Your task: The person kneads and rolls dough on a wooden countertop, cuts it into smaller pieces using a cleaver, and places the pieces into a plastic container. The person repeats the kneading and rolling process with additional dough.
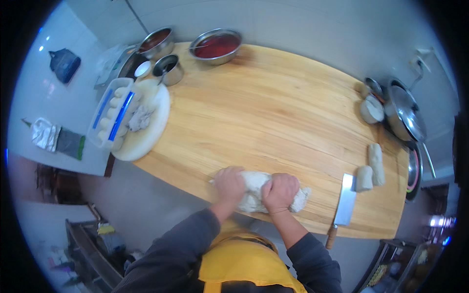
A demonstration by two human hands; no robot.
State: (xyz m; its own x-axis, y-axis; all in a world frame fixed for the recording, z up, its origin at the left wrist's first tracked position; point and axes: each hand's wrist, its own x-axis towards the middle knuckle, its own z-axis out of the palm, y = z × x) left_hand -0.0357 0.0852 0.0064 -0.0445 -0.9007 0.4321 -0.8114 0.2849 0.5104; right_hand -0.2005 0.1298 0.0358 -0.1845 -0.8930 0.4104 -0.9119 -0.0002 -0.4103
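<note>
A thick, pale lump of dough (253, 188) lies at the near edge of the wooden worktop (267, 128). My left hand (229, 186), slightly blurred, grips its left end. My right hand (281, 190), fingers curled, presses down on the dough right of its middle. A rough end of dough (301, 199) sticks out past that hand. To the right lies a cleaver (346, 201), its wooden handle (331, 237) jutting over the near edge. Beside the blade's far end are a short dough roll (364, 178) and a longer one (376, 163).
At the back stand a steel bowl of red liquid (216, 45) and a steel pot (174, 76). On the left, a round white board (155, 128) carries a crumpled cloth (140, 118) and a plastic box (99, 135) of dough balls. A lidded pot (403, 113) and white-filled cup (372, 110) stand right.
</note>
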